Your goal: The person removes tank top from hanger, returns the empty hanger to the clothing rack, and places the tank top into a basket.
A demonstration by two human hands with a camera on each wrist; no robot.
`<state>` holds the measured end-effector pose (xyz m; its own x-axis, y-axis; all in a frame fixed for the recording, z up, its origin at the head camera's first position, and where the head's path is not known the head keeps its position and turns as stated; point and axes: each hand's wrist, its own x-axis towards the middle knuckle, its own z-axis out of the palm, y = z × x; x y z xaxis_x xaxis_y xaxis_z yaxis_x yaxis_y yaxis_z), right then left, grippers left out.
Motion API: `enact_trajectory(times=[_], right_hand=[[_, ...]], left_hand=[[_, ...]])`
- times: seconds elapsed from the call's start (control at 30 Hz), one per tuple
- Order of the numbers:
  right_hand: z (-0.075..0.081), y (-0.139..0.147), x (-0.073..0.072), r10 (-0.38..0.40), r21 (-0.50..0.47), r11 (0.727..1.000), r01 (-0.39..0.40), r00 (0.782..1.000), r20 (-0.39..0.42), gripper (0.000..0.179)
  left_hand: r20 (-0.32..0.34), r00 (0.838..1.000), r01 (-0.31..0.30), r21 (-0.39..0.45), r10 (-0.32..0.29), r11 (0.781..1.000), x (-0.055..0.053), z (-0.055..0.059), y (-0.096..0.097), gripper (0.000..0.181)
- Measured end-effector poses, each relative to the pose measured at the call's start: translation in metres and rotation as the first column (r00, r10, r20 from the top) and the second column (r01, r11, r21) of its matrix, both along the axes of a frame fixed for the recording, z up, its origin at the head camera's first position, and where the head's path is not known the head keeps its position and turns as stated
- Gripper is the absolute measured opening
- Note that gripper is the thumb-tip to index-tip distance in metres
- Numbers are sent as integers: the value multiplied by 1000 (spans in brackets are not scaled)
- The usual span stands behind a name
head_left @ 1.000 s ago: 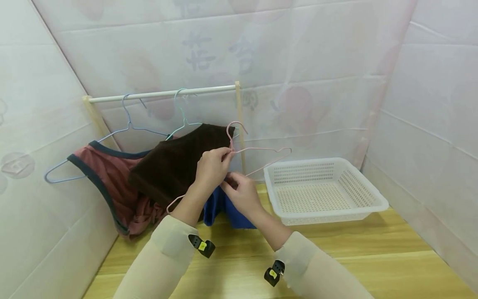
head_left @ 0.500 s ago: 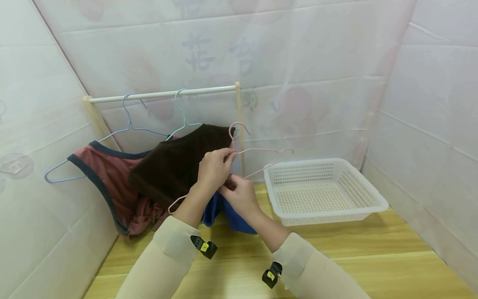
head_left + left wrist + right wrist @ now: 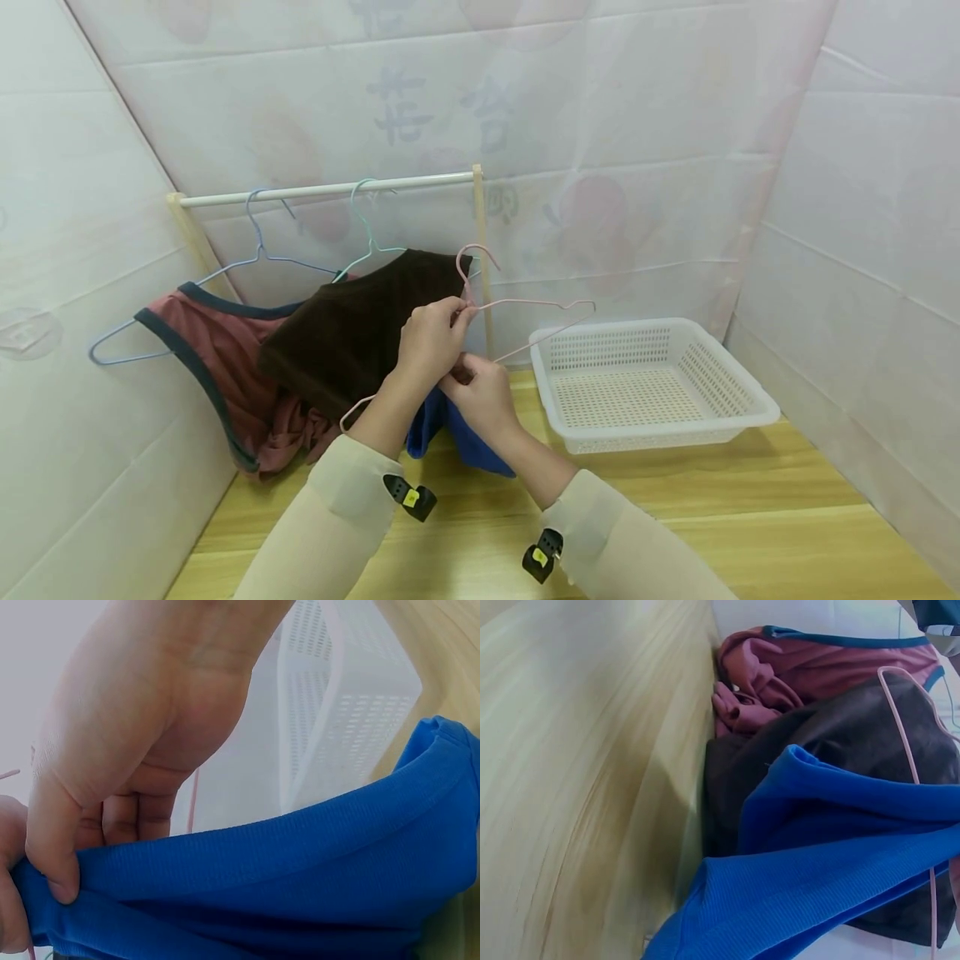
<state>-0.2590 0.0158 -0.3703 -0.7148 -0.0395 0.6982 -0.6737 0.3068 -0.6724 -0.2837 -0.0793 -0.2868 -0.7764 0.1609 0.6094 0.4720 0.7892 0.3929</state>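
In the head view my left hand point(image 3: 433, 335) pinches a pink wire hanger point(image 3: 532, 302) just under its hook. Right below it, my right hand point(image 3: 483, 392) grips a blue garment point(image 3: 476, 442). The left wrist view shows the right thumb point(image 3: 64, 881) pressing the ribbed edge of this blue cloth, whose upper end lies by the left fingertips at the left edge. In the right wrist view the blue garment point(image 3: 795, 862) hangs in open folds, and one arm of the pink hanger point(image 3: 900, 724) passes behind it. Hands and cloth hide the hanger's middle.
Behind stands a clothes rack point(image 3: 315, 190). On it hang a dusky-red garment with dark trim point(image 3: 225, 333) on a blue hanger and a dark brown garment point(image 3: 360, 325) on a mint-green hanger. A white perforated basket point(image 3: 558, 433) sits on the wooden table point(image 3: 675, 492) at right.
The blue garment's lower edge has sunk slightly, and my right hand has dropped a little. The pink hanger's right end has shifted slightly right. My left hand keeps its hold near the hook.
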Motion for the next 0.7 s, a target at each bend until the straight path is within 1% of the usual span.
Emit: enact_trajectory(times=[0.17,0.4,0.5,0.63,0.7], right_hand=[[-2,-2,1,8,8,1000,-8,1000,-16,7],[-6,-6,1,15,25,1000,-14,999,-33,3],[-8,-7,1,21,34,999,-20,999,-45,4],[-11,-9,1,9,56,998,-5,997,-78,4],[-13,-10,1,11,65,998,-5,996,-89,4]], left_hand=[[10,1000,11,8,-11,1000,0,2,-1,19],[73,994,78,24,-80,997,2,9,-2,17],[104,989,105,52,-110,993,2,12,-2,17],[162,976,132,96,-146,987,3,15,0,16],[180,970,144,112,-163,983,3,16,1,15]])
